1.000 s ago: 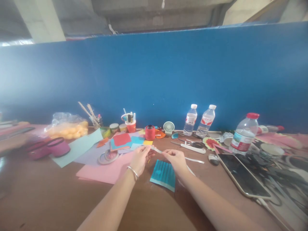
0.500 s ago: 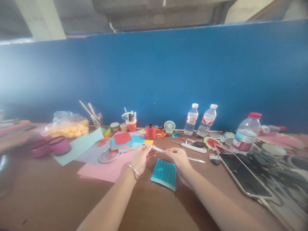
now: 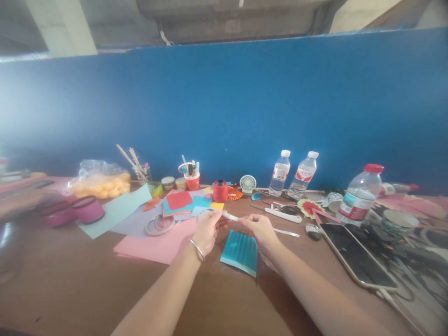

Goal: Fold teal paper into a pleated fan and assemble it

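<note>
Both my hands are raised a little above the brown table [image 3: 87, 289] and pinch the two ends of a thin white strip [image 3: 231, 217]. My left hand [image 3: 207, 227], with a bracelet on its wrist, grips the strip's left end. My right hand [image 3: 259, 227] grips its right part. Under and between them lies a pleated teal paper [image 3: 241, 251] flat on the table. Another white strip [image 3: 287, 232] lies just right of my right hand.
Pink, lilac and pale green sheets [image 3: 154, 242] and a tape roll [image 3: 159, 224] lie left. A red spool [image 3: 220, 190], pen cup [image 3: 192, 179], small fan [image 3: 248, 183], bottles [image 3: 280, 172], white knife [image 3: 282, 215] and a phone [image 3: 353, 254] stand behind and right. A blue partition [image 3: 224, 102] backs the table.
Both hands have stayed together on the strip with hardly any movement. The camera has shifted a little, so everything sits slightly to the right.
</note>
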A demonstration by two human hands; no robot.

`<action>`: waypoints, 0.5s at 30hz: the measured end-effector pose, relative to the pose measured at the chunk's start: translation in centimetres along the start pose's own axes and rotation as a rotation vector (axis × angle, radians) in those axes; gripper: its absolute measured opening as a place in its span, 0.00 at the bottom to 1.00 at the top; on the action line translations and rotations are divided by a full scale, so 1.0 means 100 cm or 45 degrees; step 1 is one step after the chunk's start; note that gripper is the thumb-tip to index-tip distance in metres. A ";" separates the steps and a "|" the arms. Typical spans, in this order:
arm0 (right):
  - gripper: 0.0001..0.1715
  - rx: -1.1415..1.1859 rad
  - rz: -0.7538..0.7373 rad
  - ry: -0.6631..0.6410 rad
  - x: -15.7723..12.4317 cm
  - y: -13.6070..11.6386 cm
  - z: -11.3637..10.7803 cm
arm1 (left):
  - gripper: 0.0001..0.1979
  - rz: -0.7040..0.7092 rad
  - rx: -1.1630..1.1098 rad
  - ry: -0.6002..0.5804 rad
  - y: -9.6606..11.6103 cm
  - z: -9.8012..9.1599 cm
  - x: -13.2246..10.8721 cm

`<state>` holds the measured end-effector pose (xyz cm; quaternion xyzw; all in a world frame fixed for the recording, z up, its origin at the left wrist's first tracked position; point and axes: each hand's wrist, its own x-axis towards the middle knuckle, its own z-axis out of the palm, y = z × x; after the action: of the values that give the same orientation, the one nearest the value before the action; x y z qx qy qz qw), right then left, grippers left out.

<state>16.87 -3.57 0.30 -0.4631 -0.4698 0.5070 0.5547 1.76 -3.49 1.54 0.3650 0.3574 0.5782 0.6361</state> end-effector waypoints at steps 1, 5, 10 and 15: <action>0.19 0.000 -0.004 -0.001 0.000 0.000 0.000 | 0.09 0.017 0.006 0.000 0.000 0.000 0.000; 0.18 0.010 -0.032 0.025 0.000 0.002 0.001 | 0.14 0.090 0.017 0.006 0.002 0.002 0.000; 0.17 -0.064 -0.050 0.009 -0.001 -0.001 -0.001 | 0.18 0.131 0.169 -0.051 0.005 0.000 -0.003; 0.16 -0.133 -0.060 -0.003 0.000 -0.004 0.000 | 0.18 0.157 0.114 -0.015 0.001 -0.002 -0.001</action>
<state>16.96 -3.64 0.72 -0.4796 -0.5071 0.4694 0.5409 1.50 -3.58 1.53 0.4177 0.3560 0.5975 0.5846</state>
